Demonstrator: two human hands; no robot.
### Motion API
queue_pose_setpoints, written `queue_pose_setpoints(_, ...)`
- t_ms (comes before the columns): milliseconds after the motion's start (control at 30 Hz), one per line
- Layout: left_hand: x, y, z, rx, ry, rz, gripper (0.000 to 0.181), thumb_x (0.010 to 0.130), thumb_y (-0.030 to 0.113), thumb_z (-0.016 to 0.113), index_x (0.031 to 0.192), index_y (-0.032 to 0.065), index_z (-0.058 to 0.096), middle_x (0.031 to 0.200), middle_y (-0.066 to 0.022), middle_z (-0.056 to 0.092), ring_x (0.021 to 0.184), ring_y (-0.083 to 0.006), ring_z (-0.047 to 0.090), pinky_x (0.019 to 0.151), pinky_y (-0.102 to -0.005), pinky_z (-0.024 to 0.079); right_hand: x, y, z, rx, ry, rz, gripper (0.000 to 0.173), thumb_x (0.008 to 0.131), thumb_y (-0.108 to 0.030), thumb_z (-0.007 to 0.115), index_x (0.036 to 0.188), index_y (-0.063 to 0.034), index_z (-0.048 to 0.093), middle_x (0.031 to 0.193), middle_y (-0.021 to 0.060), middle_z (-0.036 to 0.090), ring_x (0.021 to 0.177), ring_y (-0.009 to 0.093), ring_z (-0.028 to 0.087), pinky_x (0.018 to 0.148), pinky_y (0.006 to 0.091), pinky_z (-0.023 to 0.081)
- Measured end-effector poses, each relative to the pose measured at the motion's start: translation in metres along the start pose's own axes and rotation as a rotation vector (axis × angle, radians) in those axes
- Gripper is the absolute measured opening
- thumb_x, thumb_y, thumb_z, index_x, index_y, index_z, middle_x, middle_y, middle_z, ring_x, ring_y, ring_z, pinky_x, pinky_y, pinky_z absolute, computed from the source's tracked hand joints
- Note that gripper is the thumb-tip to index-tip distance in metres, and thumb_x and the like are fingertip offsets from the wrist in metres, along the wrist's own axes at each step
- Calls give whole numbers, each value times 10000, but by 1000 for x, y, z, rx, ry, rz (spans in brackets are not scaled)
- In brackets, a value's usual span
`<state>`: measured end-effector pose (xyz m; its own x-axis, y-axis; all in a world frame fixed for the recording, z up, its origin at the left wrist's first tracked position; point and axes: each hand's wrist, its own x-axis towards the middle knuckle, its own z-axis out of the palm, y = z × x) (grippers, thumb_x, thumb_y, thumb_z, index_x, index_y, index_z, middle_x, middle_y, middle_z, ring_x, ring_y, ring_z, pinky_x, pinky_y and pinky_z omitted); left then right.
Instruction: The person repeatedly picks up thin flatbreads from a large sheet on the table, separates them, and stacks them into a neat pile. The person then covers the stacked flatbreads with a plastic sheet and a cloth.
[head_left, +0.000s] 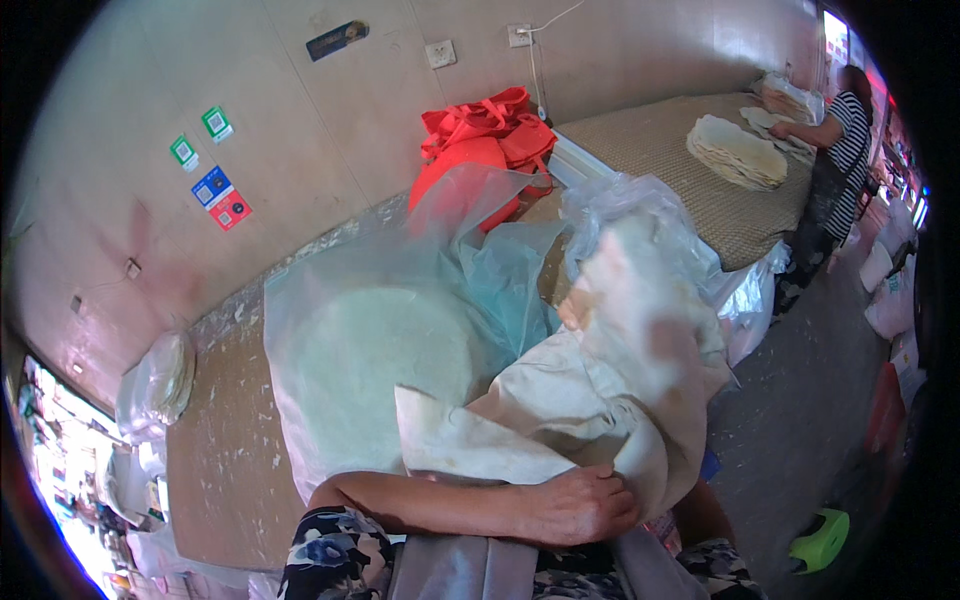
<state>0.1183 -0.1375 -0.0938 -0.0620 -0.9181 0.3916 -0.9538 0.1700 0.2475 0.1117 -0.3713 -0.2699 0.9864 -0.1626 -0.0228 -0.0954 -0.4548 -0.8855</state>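
A large off-white cloth (555, 390), creased and stained, is bunched up before me. My left hand (581, 504) is curled into a fist at its lower edge, gripping the fabric. The right forearm (703, 510) runs up behind the cloth. Most of my right hand is hidden; a small skin-toned patch at the cloth's far left edge may be its fingers, but I cannot tell. Left of the cloth lies a round, flat pale stack (382, 367) under a translucent plastic bag (300, 300). Crumpled clear plastic (607, 199) lies around the cloth's far end.
Red bags (487, 150) are heaped by the wall. On a quilted cover (622, 142) rests a pile of flatbreads (735, 150), with another person (844, 150) reaching beside it. A bagged stack (172, 375) lies at the table's (225, 450) left. A green stool (821, 540) stands on the floor.
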Motion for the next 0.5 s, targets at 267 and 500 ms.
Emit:
queue_pose_setpoints(267,-38,19,-6,-496,211,-27,78,798,121,515,808,45,501,791,-113,525,762,-235,559,655,-366,455,-6,-107,17,235,138,-302,221,786,-166,571,915,13,576,882,95,591,822,196,537,753,308,422)
queue_pose_setpoints(500,-109,76,-164,-62,911,56,107,830,120,518,839,13,521,841,-101,539,765,-204,547,635,-346,448,73,-355,60,411,443,-1114,291,806,-174,555,1014,29,564,978,95,592,893,184,526,805,297,417)
